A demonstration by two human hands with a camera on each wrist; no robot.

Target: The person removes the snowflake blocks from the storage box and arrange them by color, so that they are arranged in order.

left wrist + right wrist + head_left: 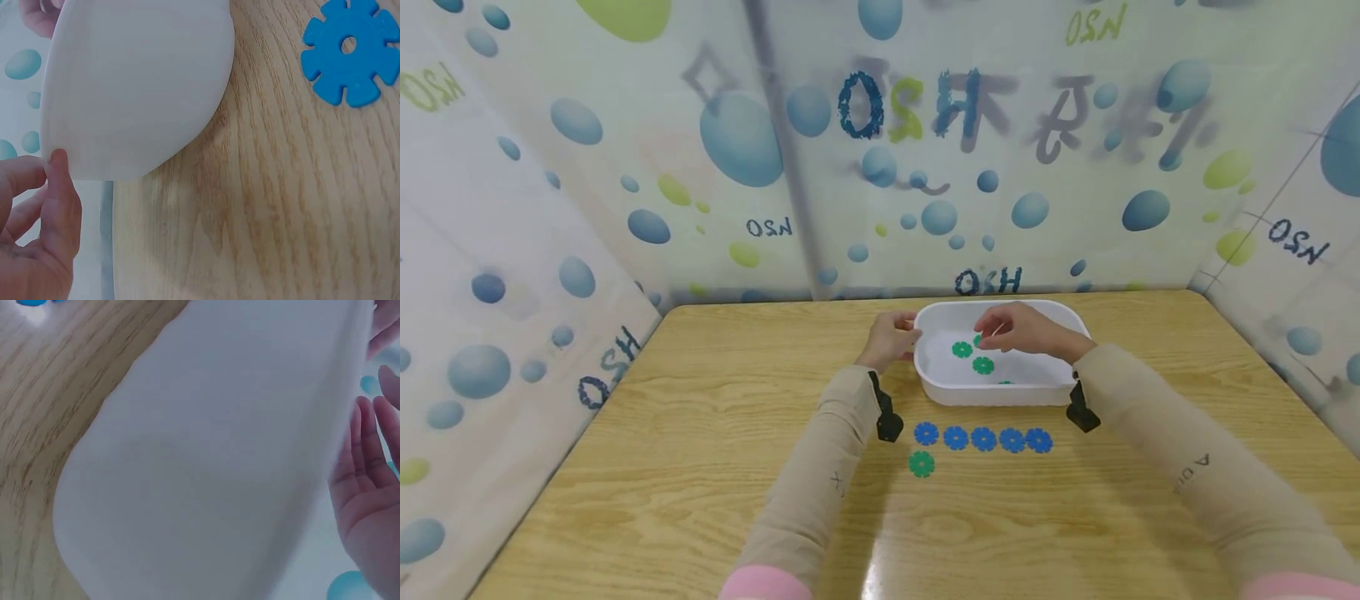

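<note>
My left hand (887, 340) holds the left end of a white plastic basin (992, 395), its thumb and fingers pinching the rim in the left wrist view. Over the inside of the basin hovers my right hand (1026, 328), fingers relaxed and slightly bent. Its fingertips are right by a green snowflake disc (977, 340) that they partly cover in the head view. Other green snowflake discs (983, 360) lie on the basin floor, one mostly hidden by the front wall. The right wrist view shows the right palm and fingers behind the rim, with no disc visible in them.
Several blue snowflake discs (951, 438) form a row on the wooden table (700, 433) in front of the basin. Below the row's left end lies a single green disc (921, 472). A patterned curtain (880, 208) stands behind the table's back edge.
</note>
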